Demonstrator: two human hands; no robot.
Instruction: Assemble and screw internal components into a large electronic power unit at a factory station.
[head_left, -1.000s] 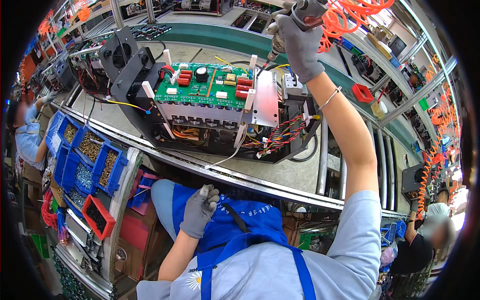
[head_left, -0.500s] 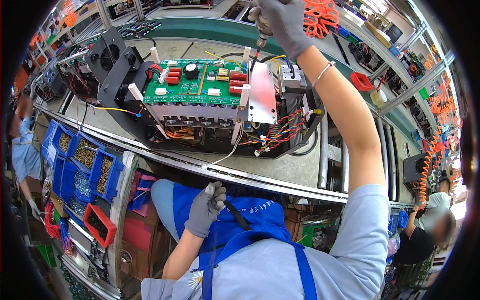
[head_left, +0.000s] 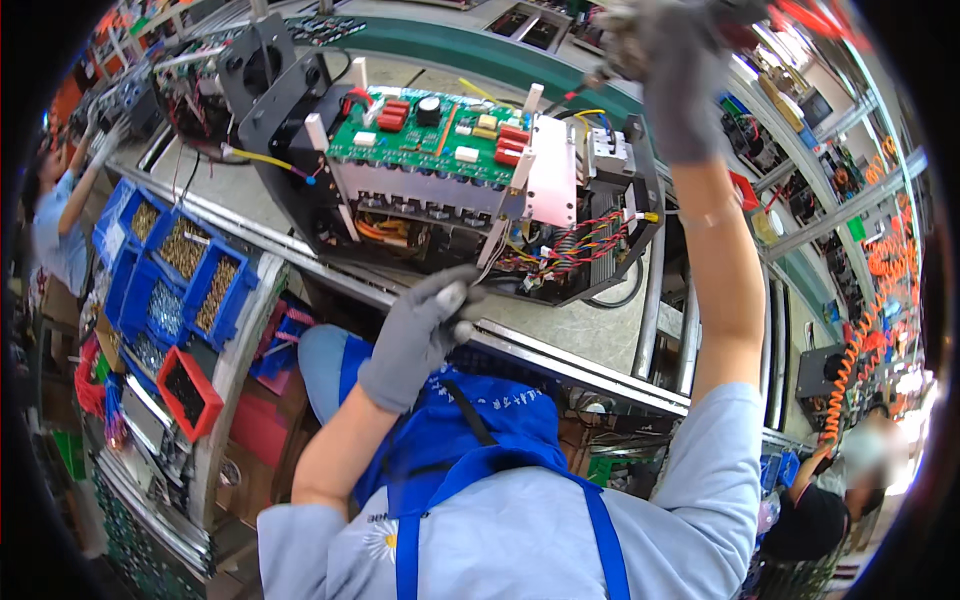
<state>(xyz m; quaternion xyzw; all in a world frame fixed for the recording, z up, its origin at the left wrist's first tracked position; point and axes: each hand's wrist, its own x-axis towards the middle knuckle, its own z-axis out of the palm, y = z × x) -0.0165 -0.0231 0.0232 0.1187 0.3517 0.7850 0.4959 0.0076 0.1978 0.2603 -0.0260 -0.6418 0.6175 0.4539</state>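
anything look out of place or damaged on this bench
Nothing looks spilled or plainly damaged. The coloured wires bunch untidily at the right end of the chassis, with a white connector seemingly unplugged, though that may be normal for an open unit.

Blue bins (head_left: pixel 236 308) hold brass-coloured fasteners (head_left: pixel 213 290). A red bin (head_left: pixel 207 412) holds dark pieces (head_left: pixel 184 388), perhaps screws. At far right hangs a coiled orange hose (head_left: pixel 847 372).

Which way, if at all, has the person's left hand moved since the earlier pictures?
Yes: the left hand has moved forward, toward the metal bench edge; it now overlaps that edge in view.
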